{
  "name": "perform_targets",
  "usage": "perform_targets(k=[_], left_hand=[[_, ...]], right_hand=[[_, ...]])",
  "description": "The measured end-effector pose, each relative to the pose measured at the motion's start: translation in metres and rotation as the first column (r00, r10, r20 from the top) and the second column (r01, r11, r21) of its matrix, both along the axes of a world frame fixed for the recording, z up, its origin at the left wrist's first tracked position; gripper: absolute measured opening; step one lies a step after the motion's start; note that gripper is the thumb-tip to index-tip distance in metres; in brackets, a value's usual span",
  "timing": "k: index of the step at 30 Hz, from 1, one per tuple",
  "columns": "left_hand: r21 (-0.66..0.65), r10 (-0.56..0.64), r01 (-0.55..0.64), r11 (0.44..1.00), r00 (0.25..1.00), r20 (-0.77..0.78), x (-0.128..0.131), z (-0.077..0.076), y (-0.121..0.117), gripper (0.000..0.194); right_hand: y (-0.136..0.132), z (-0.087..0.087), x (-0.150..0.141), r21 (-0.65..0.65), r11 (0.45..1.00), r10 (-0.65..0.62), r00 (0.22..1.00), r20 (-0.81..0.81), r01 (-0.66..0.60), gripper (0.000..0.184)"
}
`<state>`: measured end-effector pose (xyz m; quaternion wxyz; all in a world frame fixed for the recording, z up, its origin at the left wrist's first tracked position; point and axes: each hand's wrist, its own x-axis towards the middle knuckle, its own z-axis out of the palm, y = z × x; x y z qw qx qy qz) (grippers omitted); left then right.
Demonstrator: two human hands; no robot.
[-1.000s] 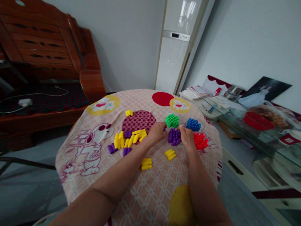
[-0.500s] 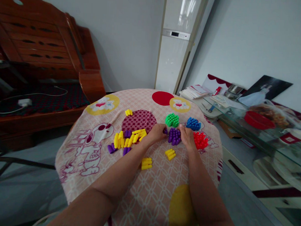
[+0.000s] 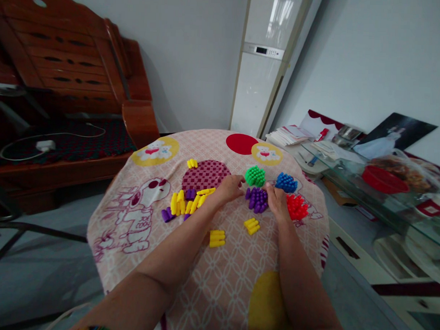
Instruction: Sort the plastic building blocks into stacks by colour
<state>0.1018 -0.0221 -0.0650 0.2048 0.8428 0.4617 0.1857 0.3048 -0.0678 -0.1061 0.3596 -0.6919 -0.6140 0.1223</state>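
Note:
My left hand (image 3: 231, 188) hovers just left of the purple cluster, its fingers loosely apart and holding nothing. Short purple plastic pieces (image 3: 257, 200) stand upright in a tight cluster between my two hands. Against the right side of that cluster rests my right hand (image 3: 276, 199), thumb and fingers loosely extended, partly hidden. Similar clusters stand close by: green pieces (image 3: 254, 176) behind, blue pieces (image 3: 286, 182) at the back right, and red pieces (image 3: 297, 206) right of my right hand. Loose yellow pieces (image 3: 180, 202) and purple pieces (image 3: 167, 214) lie left of my left forearm.
A patterned cloth covers the round table (image 3: 137, 268). Small yellow groups lie at the front (image 3: 217, 238), near the purple cluster (image 3: 252, 226) and at the back (image 3: 192, 163). A cluttered glass shelf (image 3: 349, 184) adjoins on the right; a wooden bench (image 3: 71, 78) stands left.
My left hand has let go of a purple piece at the cluster's left edge and drawn slightly back, its fingers opening. My right hand stays beside the cluster. The view has shifted slightly.

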Motion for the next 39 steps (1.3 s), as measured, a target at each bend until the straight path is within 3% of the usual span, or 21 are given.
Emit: perform_targets(k=[4,6,8,10,13,20,23,25,27,31,35,39], left_hand=[[0.085,0.075,-0.061,0.994,0.983,-0.169,-0.055,0.025,0.017,0.03],[0.054,0.153,-0.144,0.988,0.952,-0.266,-0.09,0.03,0.024,0.034],[-0.083,0.208,-0.246,0.966,0.924,-0.32,-0.124,0.029,0.029,0.041],[-0.249,0.176,-0.269,0.93,0.923,-0.341,-0.148,0.024,0.032,0.039],[-0.387,0.115,-0.249,0.888,0.935,-0.336,-0.162,0.015,0.032,0.034],[-0.354,-0.003,-0.126,0.927,0.939,-0.343,-0.146,0.014,0.03,0.021],[-0.281,0.071,-0.155,0.947,0.956,-0.286,-0.143,0.023,0.027,0.013],[-0.185,0.147,-0.193,0.964,0.961,-0.234,-0.135,0.03,0.025,0.022],[-0.113,0.162,-0.181,0.977,0.974,-0.158,-0.117,0.035,0.021,0.029],[-0.013,0.038,-0.038,0.999,0.999,-0.014,-0.059,0.035,0.005,0.023],[0.034,-0.039,0.041,0.999,0.998,-0.054,-0.007,0.022,-0.015,0.016],[0.101,0.005,0.005,0.995,0.995,-0.097,0.013,0.005,-0.024,0.016]], right_hand=[[-0.001,0.0,0.0,-0.001,1.0,0.003,1.0,-0.012,-0.003,0.066],[-0.001,0.001,-0.001,-0.006,1.0,-0.006,1.0,-0.004,0.006,0.066],[-0.001,0.001,-0.001,-0.009,1.0,-0.005,1.0,0.002,0.005,0.066],[-0.002,0.002,-0.002,-0.005,1.0,-0.004,1.0,0.008,0.004,0.067],[-0.002,0.003,-0.002,-0.005,1.0,-0.006,1.0,0.018,0.006,0.068],[-0.001,0.003,-0.001,-0.026,0.999,-0.028,0.999,0.022,0.029,0.069],[-0.001,0.002,-0.001,-0.024,1.0,-0.014,1.0,0.025,0.014,0.07],[-0.001,0.001,-0.001,-0.013,1.0,-0.003,0.999,0.033,0.004,0.071],[-0.001,0.001,-0.001,-0.005,1.0,-0.001,0.999,0.039,0.002,0.071],[-0.002,0.001,-0.002,-0.008,1.0,-0.015,0.999,0.032,0.015,0.07],[-0.002,0.003,-0.002,0.006,1.0,-0.016,0.999,0.029,0.016,0.069],[-0.003,0.003,-0.003,0.003,1.0,-0.007,1.0,0.027,0.007,0.069]])
